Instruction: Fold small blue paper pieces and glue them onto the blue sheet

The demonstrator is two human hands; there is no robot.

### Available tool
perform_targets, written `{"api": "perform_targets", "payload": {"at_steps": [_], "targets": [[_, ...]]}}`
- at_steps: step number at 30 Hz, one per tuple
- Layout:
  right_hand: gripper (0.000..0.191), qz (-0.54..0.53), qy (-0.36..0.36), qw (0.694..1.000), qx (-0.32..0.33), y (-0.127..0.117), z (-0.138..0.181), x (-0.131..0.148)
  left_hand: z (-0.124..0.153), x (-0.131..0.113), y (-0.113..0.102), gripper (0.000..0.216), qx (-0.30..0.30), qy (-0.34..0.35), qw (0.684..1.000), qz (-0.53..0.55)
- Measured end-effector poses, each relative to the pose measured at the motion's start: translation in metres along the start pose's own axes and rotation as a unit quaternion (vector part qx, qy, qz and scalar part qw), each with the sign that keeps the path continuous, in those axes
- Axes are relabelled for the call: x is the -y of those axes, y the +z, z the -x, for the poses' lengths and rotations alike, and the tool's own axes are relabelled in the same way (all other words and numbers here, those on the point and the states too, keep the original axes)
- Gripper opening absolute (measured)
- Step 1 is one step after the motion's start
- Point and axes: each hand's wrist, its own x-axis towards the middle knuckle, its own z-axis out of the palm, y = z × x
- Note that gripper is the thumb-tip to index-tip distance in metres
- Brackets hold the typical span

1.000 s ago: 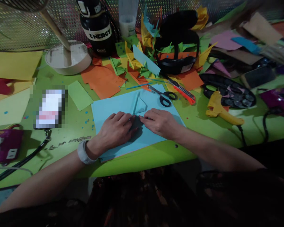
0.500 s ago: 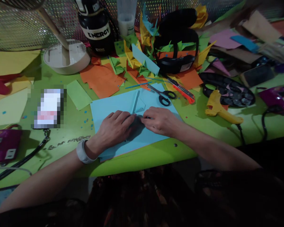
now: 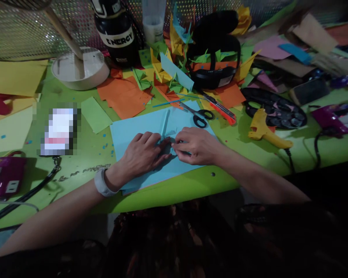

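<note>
On light-blue paper sheets lies a small folded piece of blue paper, its narrow strip pointing away from me. My left hand, with a pale band at the wrist, has its fingertips on the near end of this folded paper. From the other side my right hand pinches at the same end, thumb and fingers together. The paper's near part is mostly hidden by my fingers. Black-handled scissors rest on the far right corner of the sheets.
Beyond the sheets are an orange cutter, orange paper and folded paper cranes. A yellow glue gun lies right. A phone and a green paper piece lie left. A black bottle stands behind.
My left thumb has spread away from its fingers, and both hands have shifted slightly at the folded paper's near end. The whole view has moved a little.
</note>
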Motion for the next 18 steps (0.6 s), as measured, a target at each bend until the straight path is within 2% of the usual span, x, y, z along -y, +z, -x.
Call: {"api": "perform_targets", "payload": {"at_steps": [2, 4, 6, 8, 9, 11, 14, 18], "targets": [[0.021, -0.070, 0.066, 0.995, -0.018, -0.004, -0.002, 0.003, -0.001, -0.001, -0.001, 0.051, 0.002, -0.001, 1.000, 0.001], [0.031, -0.169, 0.213, 0.962, -0.011, -0.009, -0.007, 0.005, -0.001, -0.001, -0.001, 0.051, 0.008, -0.003, 1.000, 0.000], [0.037, -0.281, 0.380, 0.879, 0.057, -0.012, -0.015, 0.004, -0.001, -0.002, 0.000, 0.051, 0.014, -0.004, 1.000, -0.003], [0.037, -0.375, 0.479, 0.778, 0.155, -0.015, -0.024, 0.000, -0.001, -0.002, 0.001, 0.052, 0.018, -0.005, 1.000, -0.006], [0.037, -0.407, 0.498, 0.741, 0.193, -0.015, -0.028, -0.002, -0.001, -0.002, 0.001, 0.052, 0.018, -0.007, 1.000, -0.008], [0.038, -0.439, 0.510, 0.701, 0.235, -0.016, -0.034, -0.005, 0.000, -0.003, 0.002, 0.052, 0.017, -0.010, 1.000, -0.009], [0.040, -0.450, 0.524, 0.676, 0.259, -0.016, -0.039, -0.010, 0.001, -0.003, 0.002, 0.052, 0.016, -0.013, 1.000, -0.004], [0.038, -0.451, 0.530, 0.661, 0.281, -0.013, -0.039, -0.017, 0.001, -0.003, 0.003, 0.053, 0.010, -0.007, 1.000, 0.004]]}}
